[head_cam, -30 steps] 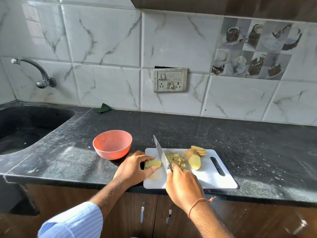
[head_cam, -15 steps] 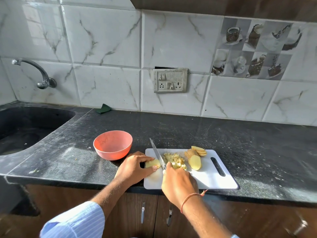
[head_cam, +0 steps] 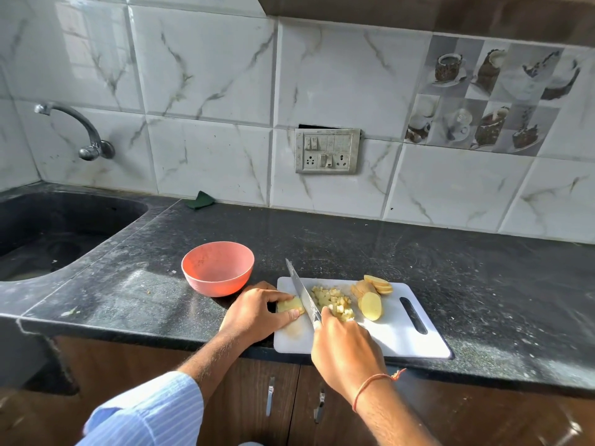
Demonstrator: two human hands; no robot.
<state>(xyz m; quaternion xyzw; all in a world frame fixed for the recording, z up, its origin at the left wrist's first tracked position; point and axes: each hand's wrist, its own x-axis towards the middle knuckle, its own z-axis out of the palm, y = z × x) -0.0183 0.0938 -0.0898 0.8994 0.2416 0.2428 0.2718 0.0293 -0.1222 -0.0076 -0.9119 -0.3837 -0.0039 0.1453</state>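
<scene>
Low centre of frame, the right hand [head_cam: 346, 352] is wrapped round the handle of the long steel kitchen knife [head_cam: 302, 292]. Its blade stands right against the small pale-yellow potato piece [head_cam: 289, 305]. The left hand [head_cam: 257, 309] pinches that piece down at the left end of the white plastic chopping board [head_cam: 415, 342].

Danger: the fingertips sit just beside the edge, and a skid off that little piece could nick them. The board lies at the counter's front lip and might shift.

Count: one knife, one board, one heap of potato dice [head_cam: 333, 302], one cut potato half [head_cam: 371, 305], one fan of potato slices [head_cam: 380, 283], and one salmon-pink round bowl [head_cam: 217, 268] further up-left.
</scene>
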